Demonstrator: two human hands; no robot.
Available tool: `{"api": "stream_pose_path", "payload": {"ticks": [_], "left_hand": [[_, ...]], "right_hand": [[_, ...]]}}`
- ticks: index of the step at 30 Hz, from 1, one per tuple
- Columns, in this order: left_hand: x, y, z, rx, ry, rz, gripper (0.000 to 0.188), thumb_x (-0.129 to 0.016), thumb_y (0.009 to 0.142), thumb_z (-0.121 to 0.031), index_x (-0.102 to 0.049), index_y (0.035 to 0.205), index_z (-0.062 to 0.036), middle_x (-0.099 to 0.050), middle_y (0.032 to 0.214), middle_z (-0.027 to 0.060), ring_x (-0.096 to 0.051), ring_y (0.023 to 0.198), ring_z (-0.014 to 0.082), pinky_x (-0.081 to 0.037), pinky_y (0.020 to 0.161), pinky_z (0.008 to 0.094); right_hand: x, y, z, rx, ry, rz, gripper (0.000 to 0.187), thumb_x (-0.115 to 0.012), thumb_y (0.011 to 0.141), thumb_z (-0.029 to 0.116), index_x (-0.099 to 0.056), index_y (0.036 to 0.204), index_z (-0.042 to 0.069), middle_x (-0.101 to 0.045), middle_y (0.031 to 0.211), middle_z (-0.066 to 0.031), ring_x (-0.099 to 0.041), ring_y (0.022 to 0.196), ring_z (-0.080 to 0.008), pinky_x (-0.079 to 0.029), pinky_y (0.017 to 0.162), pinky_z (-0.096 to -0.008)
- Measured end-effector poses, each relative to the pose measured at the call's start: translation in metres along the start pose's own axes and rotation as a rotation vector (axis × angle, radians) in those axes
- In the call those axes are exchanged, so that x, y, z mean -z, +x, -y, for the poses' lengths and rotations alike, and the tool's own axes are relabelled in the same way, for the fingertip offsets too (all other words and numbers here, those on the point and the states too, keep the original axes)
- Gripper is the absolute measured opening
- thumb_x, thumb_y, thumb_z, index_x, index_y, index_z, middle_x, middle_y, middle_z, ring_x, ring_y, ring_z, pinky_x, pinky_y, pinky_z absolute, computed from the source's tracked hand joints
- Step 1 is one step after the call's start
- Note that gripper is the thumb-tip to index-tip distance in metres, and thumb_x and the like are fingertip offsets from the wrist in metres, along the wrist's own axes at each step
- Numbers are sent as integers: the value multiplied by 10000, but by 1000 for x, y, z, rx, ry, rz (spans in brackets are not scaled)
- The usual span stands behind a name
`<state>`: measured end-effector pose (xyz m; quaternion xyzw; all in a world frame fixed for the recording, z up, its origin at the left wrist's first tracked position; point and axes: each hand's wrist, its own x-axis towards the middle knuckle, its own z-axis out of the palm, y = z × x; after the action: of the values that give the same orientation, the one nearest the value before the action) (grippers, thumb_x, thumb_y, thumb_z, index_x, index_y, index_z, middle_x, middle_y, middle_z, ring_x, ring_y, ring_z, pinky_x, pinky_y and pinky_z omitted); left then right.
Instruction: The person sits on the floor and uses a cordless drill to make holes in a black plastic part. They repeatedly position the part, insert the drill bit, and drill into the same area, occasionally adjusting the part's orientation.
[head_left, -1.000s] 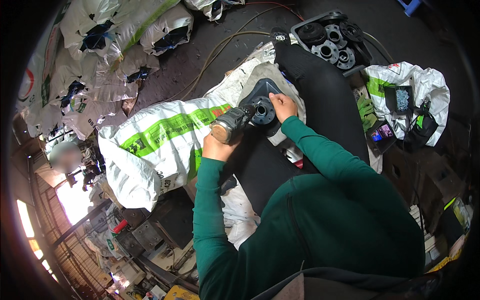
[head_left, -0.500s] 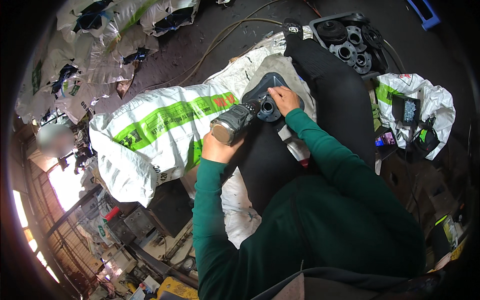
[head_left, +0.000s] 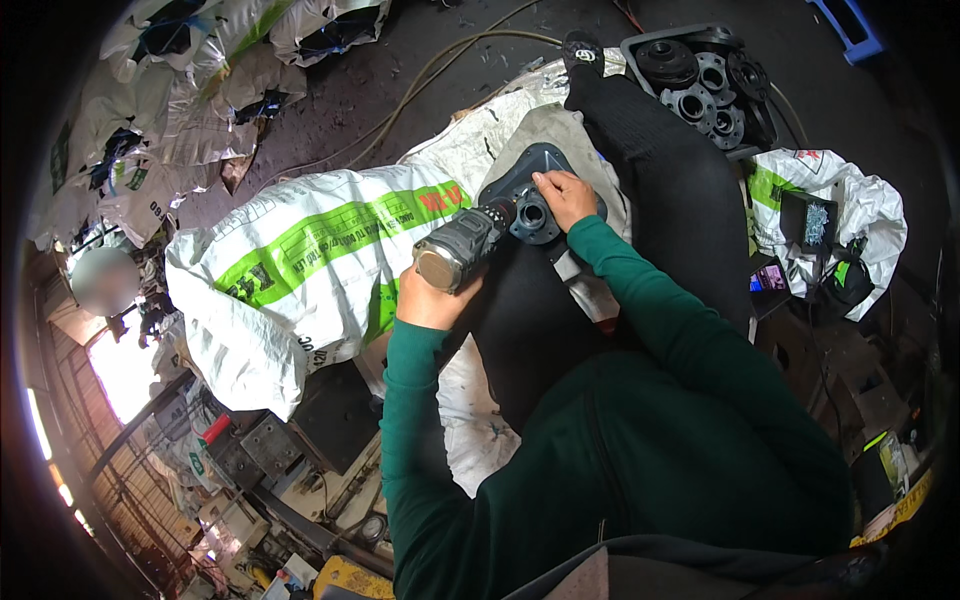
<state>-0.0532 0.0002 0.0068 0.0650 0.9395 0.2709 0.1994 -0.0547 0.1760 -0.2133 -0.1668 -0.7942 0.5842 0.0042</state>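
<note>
My left hand [head_left: 432, 299] is wrapped round the handle of a grey cordless drill [head_left: 460, 246]. The drill's chuck points right, up against a black flanged part [head_left: 536, 222] with a round hollow collar. This part rests on a dark rounded plate [head_left: 541, 165] over my thigh, with a grey cloth [head_left: 563, 122] beneath. My right hand [head_left: 567, 199] is closed on the far right side of the flanged part, fingers bent over its edge. What the drill's tip touches is too small to make out.
A dark crate [head_left: 765, 128] of black flanged parts stands at the far right. Nearer lies a white bag [head_left: 878, 205] with a small box of screws [head_left: 817, 222] and a phone [head_left: 768, 278]. A large white-and-green sack [head_left: 240, 330] lies left. A hose [head_left: 440, 66] crosses the floor.
The whole view has shifted slightly. Both hands, the drill and the flanged part keep nearly the same places relative to one another.
</note>
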Motion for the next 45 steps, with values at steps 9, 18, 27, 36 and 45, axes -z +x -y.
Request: {"api": "stream_pose_path", "payload": {"ticks": [9, 18, 27, 36, 45], "left_hand": [[-1, 3, -2, 60, 30, 49, 396, -747, 688, -157, -611, 1026, -1, -660, 961, 141, -646, 867, 263, -494, 756, 338], [8, 0, 11, -26, -65, 38, 373, -750, 693, -200, -628, 991, -11, -662, 939, 152, -654, 862, 268, -505, 751, 334], [9, 0, 26, -118, 9, 37, 398, -732, 715, -181, -605, 1062, -33, -650, 1000, 128, -638, 911, 265, -494, 790, 330], [3, 6, 20, -84, -120, 95, 387, -710, 736, -152, -594, 1086, -35, -648, 1001, 127, -634, 911, 266, -493, 795, 330], [1, 35, 2, -62, 105, 153, 434, -719, 687, -208, -583, 1074, -69, -650, 914, 153, -625, 832, 344, -506, 713, 386]], "right_hand": [[-2, -9, 1, -20, 48, -94, 349, -554, 862, 365, -600, 723, 48, -576, 705, -117, -562, 660, -310, -418, 603, -389], [-7, -6, -8, -22, 28, -107, 401, -572, 863, 325, -481, 630, 11, -470, 607, -128, -459, 545, -278, -356, 537, -383], [-7, -6, -3, -92, 35, -98, 331, -562, 868, 318, -578, 684, 43, -511, 626, -103, -493, 566, -275, -381, 556, -364], [-2, -6, 1, -19, 41, 1, 302, -513, 906, 314, -698, 880, 77, -599, 721, -107, -590, 679, -244, -437, 633, -327], [-5, -7, 1, -4, 76, -82, 287, -542, 888, 313, -685, 822, 73, -566, 678, -107, -561, 633, -262, -418, 594, -347]]}}
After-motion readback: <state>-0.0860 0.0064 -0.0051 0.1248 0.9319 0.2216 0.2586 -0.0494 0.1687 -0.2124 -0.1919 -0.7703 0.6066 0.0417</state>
